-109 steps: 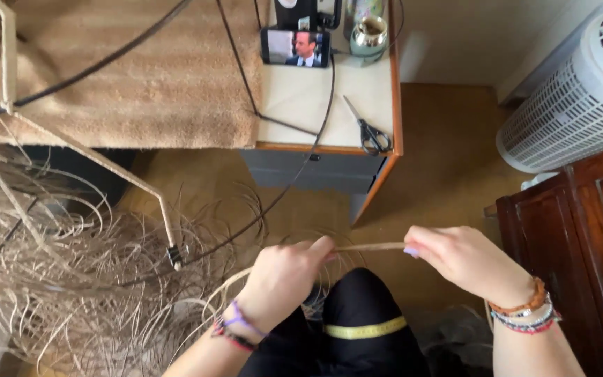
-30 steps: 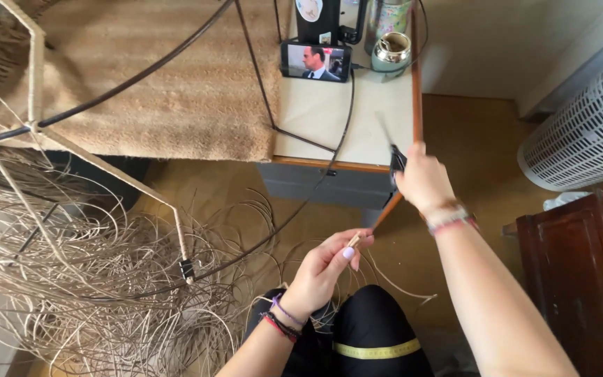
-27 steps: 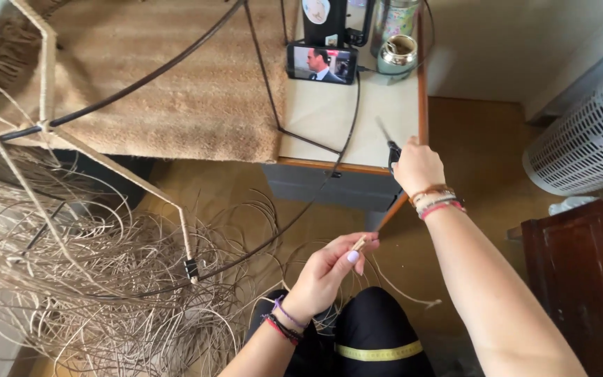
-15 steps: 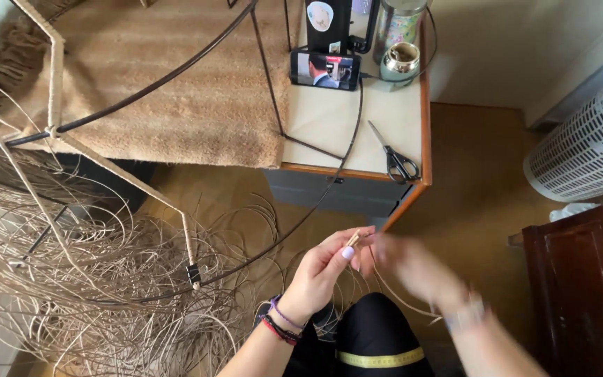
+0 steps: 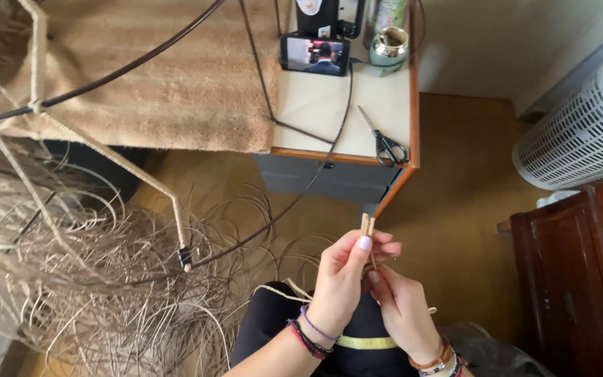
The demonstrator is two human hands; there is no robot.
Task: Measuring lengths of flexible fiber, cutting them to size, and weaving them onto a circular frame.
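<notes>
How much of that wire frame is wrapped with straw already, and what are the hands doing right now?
One slanted rod of the wire frame looks wrapped in pale fibre down to its dark tip. In hand: the left hand pinches two short strip ends upright, the right hand just beneath. Left: the dark curved rods are bare, and a big tangle of loose fibre lies unused. Scissors rest on the table.

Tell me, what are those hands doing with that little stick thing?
A person is sitting down, and both hands meet over their lap. The left hand pinches the ends of some thin tan cane strips so they stick upward, while the right hand grips the strips just below. A big tangle of loose cane lies on the floor to the left. Black-handled scissors rest on the small table behind, beside a phone.
</notes>
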